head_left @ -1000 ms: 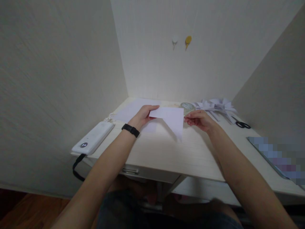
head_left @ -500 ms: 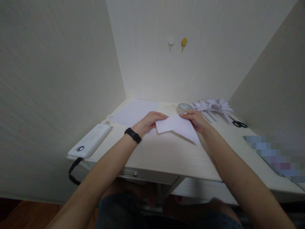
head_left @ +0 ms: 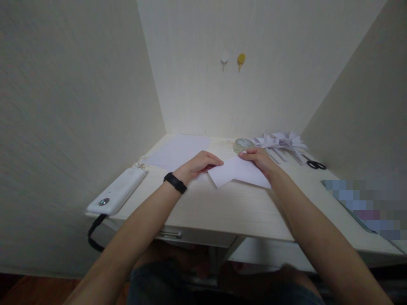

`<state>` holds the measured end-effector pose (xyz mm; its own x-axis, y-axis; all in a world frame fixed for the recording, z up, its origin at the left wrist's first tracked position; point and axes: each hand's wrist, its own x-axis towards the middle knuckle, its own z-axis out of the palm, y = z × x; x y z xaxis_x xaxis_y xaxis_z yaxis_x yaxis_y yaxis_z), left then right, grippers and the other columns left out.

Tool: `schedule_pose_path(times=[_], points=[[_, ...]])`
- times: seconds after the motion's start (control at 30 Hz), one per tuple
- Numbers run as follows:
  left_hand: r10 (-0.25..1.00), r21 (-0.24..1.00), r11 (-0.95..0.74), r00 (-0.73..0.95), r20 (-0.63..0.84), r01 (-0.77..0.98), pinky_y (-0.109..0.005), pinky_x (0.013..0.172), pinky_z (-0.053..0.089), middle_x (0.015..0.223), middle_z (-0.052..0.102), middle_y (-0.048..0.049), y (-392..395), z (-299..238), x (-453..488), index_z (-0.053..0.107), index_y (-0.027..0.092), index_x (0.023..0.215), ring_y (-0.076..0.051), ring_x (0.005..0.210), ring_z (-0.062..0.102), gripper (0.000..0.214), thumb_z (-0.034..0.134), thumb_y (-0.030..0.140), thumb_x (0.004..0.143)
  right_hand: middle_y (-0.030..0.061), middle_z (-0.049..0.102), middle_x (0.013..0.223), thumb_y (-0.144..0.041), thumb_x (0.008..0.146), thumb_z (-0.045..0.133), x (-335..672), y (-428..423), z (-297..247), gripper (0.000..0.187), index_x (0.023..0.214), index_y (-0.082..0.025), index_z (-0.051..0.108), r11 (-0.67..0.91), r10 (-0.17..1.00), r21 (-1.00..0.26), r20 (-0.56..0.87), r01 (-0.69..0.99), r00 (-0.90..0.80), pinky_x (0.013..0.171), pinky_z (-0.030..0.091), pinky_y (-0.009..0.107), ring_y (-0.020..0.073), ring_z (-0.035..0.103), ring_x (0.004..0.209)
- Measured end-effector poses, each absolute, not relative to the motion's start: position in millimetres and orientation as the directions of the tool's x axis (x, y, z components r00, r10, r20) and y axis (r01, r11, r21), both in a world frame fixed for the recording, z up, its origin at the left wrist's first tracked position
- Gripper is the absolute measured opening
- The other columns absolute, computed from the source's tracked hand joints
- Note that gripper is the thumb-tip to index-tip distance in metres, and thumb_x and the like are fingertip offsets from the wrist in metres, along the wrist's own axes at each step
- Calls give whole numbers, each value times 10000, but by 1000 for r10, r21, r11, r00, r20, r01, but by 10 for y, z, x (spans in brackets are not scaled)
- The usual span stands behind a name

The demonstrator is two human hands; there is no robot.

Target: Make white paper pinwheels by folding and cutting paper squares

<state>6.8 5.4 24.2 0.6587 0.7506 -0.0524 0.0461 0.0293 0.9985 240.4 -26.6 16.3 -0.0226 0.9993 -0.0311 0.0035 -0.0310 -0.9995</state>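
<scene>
One folded sheet of white paper (head_left: 243,171) is held over the pale wood-grained counter (head_left: 203,209), its long axis running side to side — its left end is pinched in the grip of the left hand (head_left: 202,162), its far edge in that of the right hand (head_left: 261,160).

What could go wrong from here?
1. The folded white paper is pinched by the left grip and right grip; uneven tension could wrinkle or skew it.
2. The right grip sits close to the round object behind it and might bump it.
3. The white device lies at the desk's front edge with its black strap hanging over; the left forearm might snag it.
</scene>
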Motion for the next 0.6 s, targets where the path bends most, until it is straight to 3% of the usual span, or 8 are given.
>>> schedule_pose_path(times=[0.27, 0.4, 0.6], points=[[739, 993, 71, 664, -118, 97, -206, 496, 420, 590, 665, -49, 107, 307, -1, 714, 91, 640, -80, 487, 547, 51, 730, 129, 671, 46, 668, 601, -381, 556, 853, 2508, -297, 232, 293, 654, -154, 695, -31, 999, -999, -31, -8, -36, 470, 418, 286, 156, 568, 491], [701, 989, 59, 699, -139, 138, -218, 530, 491, 679, 724, -126, 238, 324, -151, 747, 80, 736, -134, 559, 651, 158, 787, 211, 659, 31, 660, 589, -362, 530, 870, 2600, -278, 238, 287, 617, -160, 686, 1, 1000, -998, 1, -66, 0, 486, 430, 289, 154, 572, 502], [658, 991, 48, 743, -123, 122, -211, 528, 522, 638, 720, -125, 417, 294, -362, 743, 86, 723, -130, 526, 657, 160, 800, 221, 659, 35, 668, 607, -396, 506, 885, 2683, -215, 208, 346, 659, -159, 684, 83, 996, -994, 81, -73, 29, 478, 450, 261, 128, 557, 492]])
